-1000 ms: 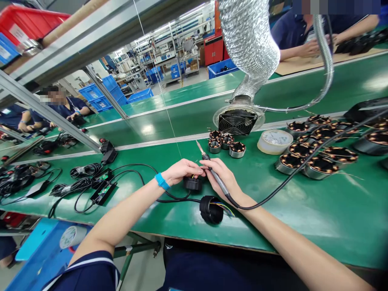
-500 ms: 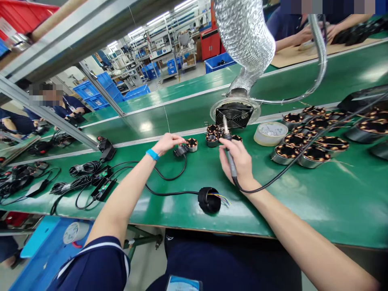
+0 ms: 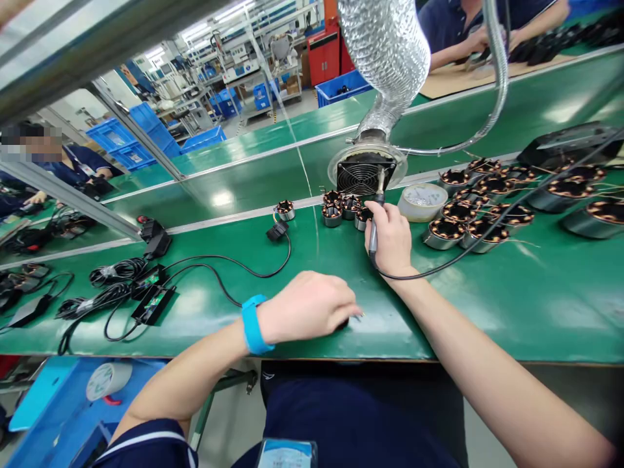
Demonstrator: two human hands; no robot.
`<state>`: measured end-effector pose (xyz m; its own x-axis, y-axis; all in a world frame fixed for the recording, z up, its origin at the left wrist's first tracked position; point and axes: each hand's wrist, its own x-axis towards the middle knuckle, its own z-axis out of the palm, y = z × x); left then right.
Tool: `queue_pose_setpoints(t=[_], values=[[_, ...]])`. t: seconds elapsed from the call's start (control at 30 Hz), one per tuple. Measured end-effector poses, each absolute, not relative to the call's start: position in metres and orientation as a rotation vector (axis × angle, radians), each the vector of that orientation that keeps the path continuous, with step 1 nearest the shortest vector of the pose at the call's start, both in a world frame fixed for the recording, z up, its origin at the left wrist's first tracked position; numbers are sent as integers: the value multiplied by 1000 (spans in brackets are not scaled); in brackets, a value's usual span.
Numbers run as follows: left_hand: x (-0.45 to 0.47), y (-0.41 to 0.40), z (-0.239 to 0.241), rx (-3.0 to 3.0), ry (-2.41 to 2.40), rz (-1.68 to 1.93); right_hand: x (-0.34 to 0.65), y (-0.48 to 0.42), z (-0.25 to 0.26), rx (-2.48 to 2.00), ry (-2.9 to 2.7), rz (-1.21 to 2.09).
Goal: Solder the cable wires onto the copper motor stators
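Green bench (image 3: 487, 312), glossy. Black fan (image 3: 358, 177), ring-grilled. Your left hand (image 3: 312, 305), fingers curled; whether gripping, cannot tell. Your right hand (image 3: 391, 240), fingers closed round a soldering iron (image 3: 373, 237) — grey handle, metal tip — long axis running away from you, tip toward the fan. Dark piece (image 3: 343, 324), mostly hidden beneath your left hand.

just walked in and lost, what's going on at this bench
The person's right grip holds a soldering iron, which shows against the fan in this view. The left grip is at a mostly hidden black housing, so its hold is unclear. One copper-wound ring stands beside a black cabled part; more rings are grouped to its right.
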<state>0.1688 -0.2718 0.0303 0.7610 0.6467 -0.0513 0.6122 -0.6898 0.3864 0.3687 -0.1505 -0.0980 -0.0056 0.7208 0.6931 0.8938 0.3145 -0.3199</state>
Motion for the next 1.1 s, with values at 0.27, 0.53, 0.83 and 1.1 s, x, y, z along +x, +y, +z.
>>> queue_pose_setpoints(t=[0.27, 0.53, 0.83, 1.1], values=[[194, -254, 5, 2955, 742, -278, 371, -151, -107, -1260, -1832, -292], [144, -240, -1, 2604, 1139, 172, 358, -156, -100, -1192, -1758, -6], [111, -214, -34, 1543, 1307, 878, 318, -191, -94, -981, -1828, 251], [118, -221, -40, 1263, 1146, 1086, 297, -211, -75, -805, -1639, 545]])
